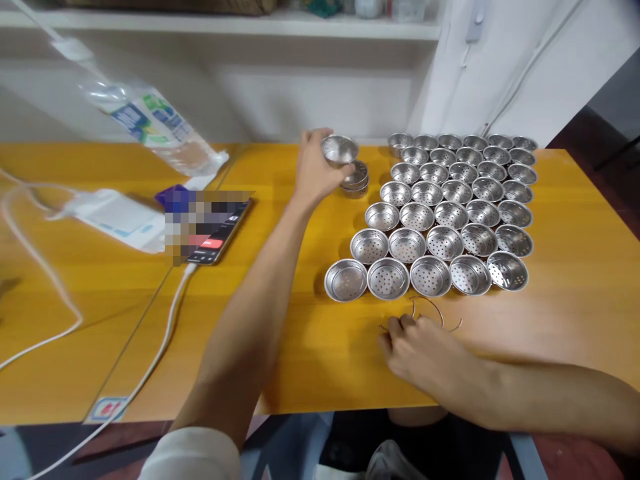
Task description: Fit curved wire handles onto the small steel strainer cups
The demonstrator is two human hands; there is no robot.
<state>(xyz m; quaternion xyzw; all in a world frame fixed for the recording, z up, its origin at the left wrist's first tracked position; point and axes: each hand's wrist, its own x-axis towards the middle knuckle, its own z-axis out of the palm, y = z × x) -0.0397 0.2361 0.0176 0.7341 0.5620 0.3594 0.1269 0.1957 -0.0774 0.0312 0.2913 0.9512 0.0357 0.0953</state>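
Note:
My left hand (320,163) reaches to the far side of the table and is closed on a shiny metal cup (340,152) with small holes in it. Just below that cup stands a short stack of similar perforated cups (355,183). Nearer to me, my right hand (415,347) is closed over several thin curved wires (437,310), whose ends stick out past the fingers on both sides. In front of it, perforated metal cups (431,276) stand in close rows, open side up.
A phone (220,233) on a white cable lies left of my left arm, near a white power bank (117,217). Behind them a plastic bottle (155,123) appears tilted. A white shelf (225,21) runs above the table's back edge.

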